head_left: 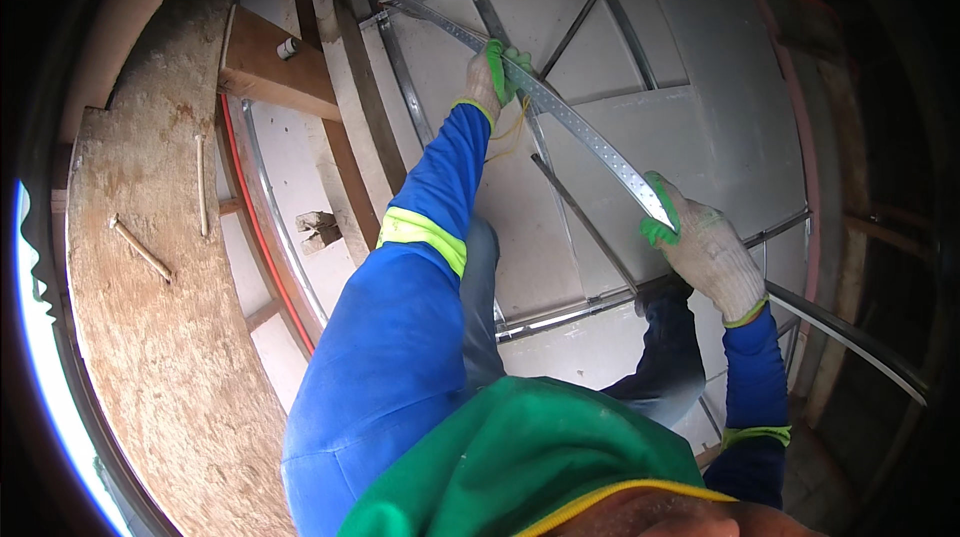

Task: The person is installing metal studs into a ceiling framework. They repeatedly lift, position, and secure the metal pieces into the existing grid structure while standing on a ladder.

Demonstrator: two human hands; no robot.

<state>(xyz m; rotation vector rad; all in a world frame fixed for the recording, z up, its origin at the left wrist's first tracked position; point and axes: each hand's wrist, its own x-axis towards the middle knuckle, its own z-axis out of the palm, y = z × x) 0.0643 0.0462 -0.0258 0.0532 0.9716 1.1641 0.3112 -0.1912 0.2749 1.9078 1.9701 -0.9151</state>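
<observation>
A long perforated metal strip (585, 132) runs slantwise in front of me, from the upper left down to the right. My left hand (492, 79), in a pale knit glove with green-coated fingers, is closed around it partway along. At its lower right end my right hand (705, 247), gloved the same way, grips the strip between thumb and fingers. Beneath the strip lie pale ceiling panels (650, 137) with thin metal channels (590, 222) across them. A thin yellow wire (518, 132) hangs just below my left hand.
On the left, a rough wooden board (150, 337) carries two large nails (140, 247). Timber beams (350, 67) and a red cable (260, 207) run beside it. A curved metal channel (850, 337) stretches past my right forearm. My legs (660, 357) are over the panels.
</observation>
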